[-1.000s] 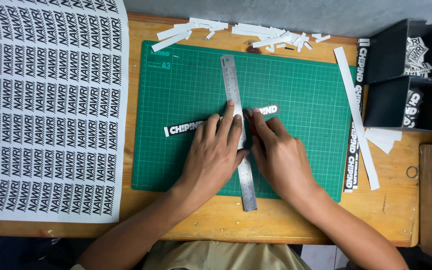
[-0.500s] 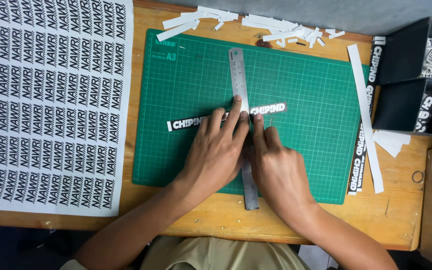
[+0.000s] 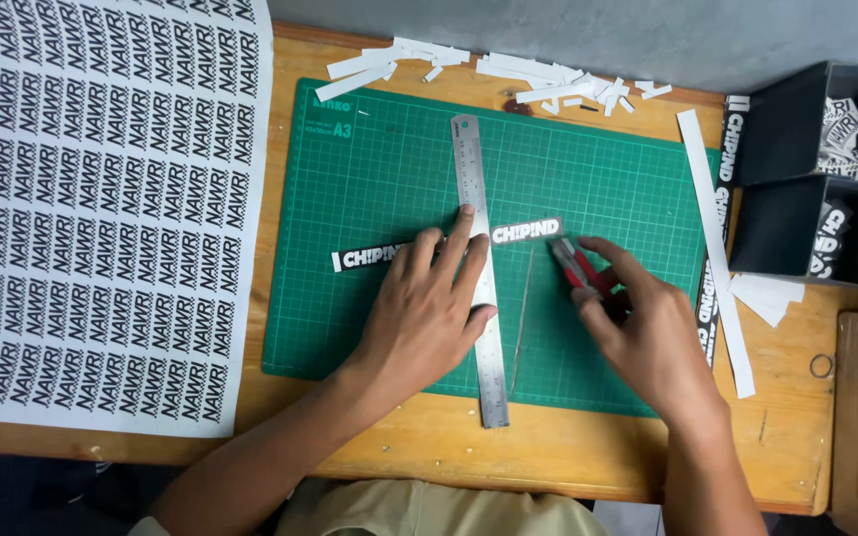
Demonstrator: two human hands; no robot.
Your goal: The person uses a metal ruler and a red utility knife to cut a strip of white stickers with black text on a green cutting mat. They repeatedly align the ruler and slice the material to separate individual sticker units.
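Note:
My left hand (image 3: 429, 303) presses flat on a steel ruler (image 3: 473, 169) that lies lengthwise on a green cutting mat (image 3: 608, 179). A black sticker strip runs under the ruler: one piece (image 3: 369, 257) shows to the left, a cut piece (image 3: 526, 231) to the right. A thin paper sliver (image 3: 521, 318) lies just right of the ruler. My right hand (image 3: 647, 337) holds a red utility knife (image 3: 576, 266), its tip close to the cut sticker piece.
A large white sheet of printed stickers (image 3: 91, 199) covers the table's left side. White paper offcuts (image 3: 508, 69) litter the far edge. Long sticker strips (image 3: 715, 238) lie right of the mat beside black boxes (image 3: 806, 189) holding cut stickers. A metal ring (image 3: 822, 365) rests near the right.
My right hand has moved away from the ruler to the right with the knife. The right sticker piece is now separate, and a thin sliver lies beside the ruler.

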